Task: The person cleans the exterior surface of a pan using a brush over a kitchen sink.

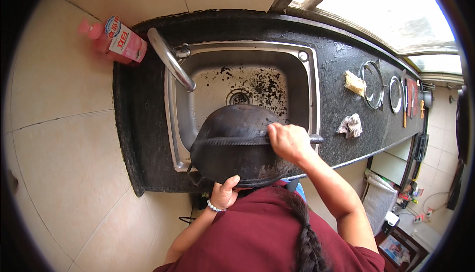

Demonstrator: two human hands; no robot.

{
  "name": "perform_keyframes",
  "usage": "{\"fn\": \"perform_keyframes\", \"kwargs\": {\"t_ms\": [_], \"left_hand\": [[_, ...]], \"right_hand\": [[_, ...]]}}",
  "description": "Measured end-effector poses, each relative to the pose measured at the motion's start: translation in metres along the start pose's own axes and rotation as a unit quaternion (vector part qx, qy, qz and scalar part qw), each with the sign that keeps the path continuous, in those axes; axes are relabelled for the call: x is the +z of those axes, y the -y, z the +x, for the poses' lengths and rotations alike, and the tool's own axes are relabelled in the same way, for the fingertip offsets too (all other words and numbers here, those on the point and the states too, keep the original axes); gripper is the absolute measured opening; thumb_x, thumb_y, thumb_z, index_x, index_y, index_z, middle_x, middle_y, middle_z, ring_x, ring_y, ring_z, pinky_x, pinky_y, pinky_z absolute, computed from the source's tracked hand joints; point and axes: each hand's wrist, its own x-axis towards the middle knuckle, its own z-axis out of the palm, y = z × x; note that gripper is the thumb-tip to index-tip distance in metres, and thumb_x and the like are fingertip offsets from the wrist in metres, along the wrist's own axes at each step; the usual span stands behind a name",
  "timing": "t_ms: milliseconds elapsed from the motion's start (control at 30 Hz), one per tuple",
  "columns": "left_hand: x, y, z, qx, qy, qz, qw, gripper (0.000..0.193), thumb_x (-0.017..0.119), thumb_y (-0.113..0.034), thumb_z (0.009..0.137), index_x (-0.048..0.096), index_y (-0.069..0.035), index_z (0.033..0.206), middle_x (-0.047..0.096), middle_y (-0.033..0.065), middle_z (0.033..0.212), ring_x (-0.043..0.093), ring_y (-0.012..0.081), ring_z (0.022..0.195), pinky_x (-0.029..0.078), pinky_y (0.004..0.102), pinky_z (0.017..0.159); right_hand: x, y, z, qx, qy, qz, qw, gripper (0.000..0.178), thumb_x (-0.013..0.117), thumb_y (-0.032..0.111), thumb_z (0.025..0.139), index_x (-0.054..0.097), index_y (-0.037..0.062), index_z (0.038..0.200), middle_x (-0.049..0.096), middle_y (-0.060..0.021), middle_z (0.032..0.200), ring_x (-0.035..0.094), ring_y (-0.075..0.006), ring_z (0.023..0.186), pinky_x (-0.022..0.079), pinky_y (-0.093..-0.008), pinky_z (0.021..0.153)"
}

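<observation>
A blackened wok [237, 165] leans over the near rim of the sink [316, 89], tilted against my front. My left hand [225, 194] is closed on its near edge, thumb on top and the other fingers hidden. A loop handle [193, 174] shows at the wok's left. In my right hand [291, 141], closed in a fist, is a long dark metal bar with a ridged edge [232, 142]. It lies across the wok, and its rounded end [315, 139] sticks out right of my fist. Black flakes [267, 88] litter the sink's bottom around the drain [238, 97].
A curved faucet [170, 61] reaches over the sink's left side. Behind it stands a pink pump bottle [121, 42]. On the right counter are a bristly brush [354, 83], a crumpled cloth [350, 126], a round lid [373, 84], a plate [395, 95] and knives [405, 104].
</observation>
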Motion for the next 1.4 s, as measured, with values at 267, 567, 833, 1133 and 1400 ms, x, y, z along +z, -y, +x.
{"fn": "perform_keyframes", "kwargs": {"t_ms": [267,567,833,1133,1400], "left_hand": [[0.007,-0.004,0.001,0.010,0.016,-0.007,1.000,0.044,0.055,-0.003,0.086,0.042,-0.006,0.127,0.054,0.0093,0.117,0.060,0.0248,0.100,0.056,0.0458,0.079],[0.014,-0.006,-0.003,0.014,0.007,-0.011,1.000,0.044,0.055,-0.002,0.085,0.042,-0.005,0.127,0.054,0.0081,0.117,0.057,0.0226,0.104,0.053,0.0411,0.087],[0.003,0.000,0.005,0.030,-0.006,0.031,0.999,0.046,0.055,-0.002,0.085,0.041,-0.005,0.129,0.053,0.0079,0.119,0.057,0.0233,0.106,0.052,0.0417,0.088],[0.006,-0.004,0.000,0.016,-0.008,0.017,1.000,0.053,0.059,-0.008,0.082,0.039,-0.007,0.131,0.054,0.0107,0.121,0.059,0.0286,0.102,0.056,0.0473,0.079],[0.011,-0.007,0.003,0.004,0.013,-0.004,1.000,0.049,0.057,-0.004,0.084,0.040,-0.006,0.130,0.053,0.0093,0.121,0.058,0.0250,0.104,0.053,0.0435,0.085]], "right_hand": [[-0.003,-0.009,0.005,0.004,0.024,-0.021,1.000,0.042,0.031,0.034,0.096,0.062,0.0074,0.087,0.065,-0.0192,0.071,0.065,-0.0354,0.069,0.053,-0.0459,0.066],[0.002,-0.036,0.014,0.129,0.058,0.037,0.989,0.048,0.027,0.038,0.096,0.062,0.0060,0.089,0.065,-0.0208,0.077,0.064,-0.0386,0.077,0.051,-0.0480,0.074],[0.011,-0.045,0.018,0.108,0.047,0.061,0.991,0.047,0.030,0.035,0.096,0.064,0.0036,0.088,0.064,-0.0226,0.079,0.063,-0.0404,0.077,0.049,-0.0493,0.076],[0.007,-0.035,0.014,0.067,0.028,0.048,0.996,0.049,0.029,0.034,0.097,0.063,0.0024,0.081,0.064,-0.0230,0.074,0.063,-0.0402,0.074,0.050,-0.0489,0.071],[-0.003,-0.022,0.012,0.056,0.059,0.049,0.996,0.046,0.030,0.034,0.096,0.063,0.0045,0.085,0.064,-0.0222,0.076,0.063,-0.0395,0.076,0.049,-0.0482,0.074]]}}
